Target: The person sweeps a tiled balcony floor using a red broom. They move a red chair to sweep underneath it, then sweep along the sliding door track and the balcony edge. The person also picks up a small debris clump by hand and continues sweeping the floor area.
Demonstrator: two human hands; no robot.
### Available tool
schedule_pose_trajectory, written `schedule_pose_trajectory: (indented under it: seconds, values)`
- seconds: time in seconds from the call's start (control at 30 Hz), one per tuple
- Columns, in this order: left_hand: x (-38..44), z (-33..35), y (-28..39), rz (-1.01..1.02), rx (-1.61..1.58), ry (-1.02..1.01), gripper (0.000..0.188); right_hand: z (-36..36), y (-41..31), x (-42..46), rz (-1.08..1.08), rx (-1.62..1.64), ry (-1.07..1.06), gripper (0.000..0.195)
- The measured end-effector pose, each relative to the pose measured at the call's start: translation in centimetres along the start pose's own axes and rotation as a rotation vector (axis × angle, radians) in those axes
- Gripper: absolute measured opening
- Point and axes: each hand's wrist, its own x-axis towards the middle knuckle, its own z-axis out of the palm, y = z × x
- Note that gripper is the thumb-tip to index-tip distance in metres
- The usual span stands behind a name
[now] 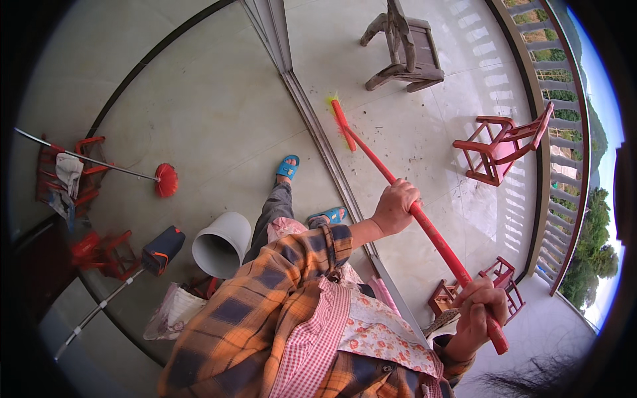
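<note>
Both hands hold a red broom (378, 161) that slants across the view. My left hand (397, 206) is closed around the middle of its handle. Close to the handle's top end, my right hand (481, 311) is wrapped around it. The broom head (344, 125), with yellow-green and pink bristles, is at floor level just beyond the metal sliding-door track (323, 144). Small dark debris (393, 130) lies scattered on the pale tiles (428, 114) to the right of the broom head.
A weathered wooden chair (418, 49) and a red wooden chair (497, 144) stand on the balcony by the balustrade (565, 114). Smaller chairs (443, 296) are near my right hand. Indoors are a white bucket (224, 244), a red round brush (166, 180) and a dark blue dustpan (162, 248).
</note>
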Motion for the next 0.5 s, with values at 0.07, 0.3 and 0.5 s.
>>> schedule_pose_trajectory:
  seconds: [0.07, 0.3, 0.5]
  values:
    - [-1.7, 0.9, 1.3, -0.050, -0.039, 0.022, 0.019, -0.9, -1.8, 1.0, 0.057, -0.019, -0.009, 0.011]
    - [-3.0, 0.9, -6.7, -0.101, 0.083, 0.016, 0.019, 2.5, 4.6, 2.3, 0.220, 0.149, -0.071, 0.014]
    - [1.5, -2.3, -1.1, -0.029, 0.077, 0.100, 0.022, 1.0, 0.7, 3.2, 0.032, 0.111, 0.014, 0.014]
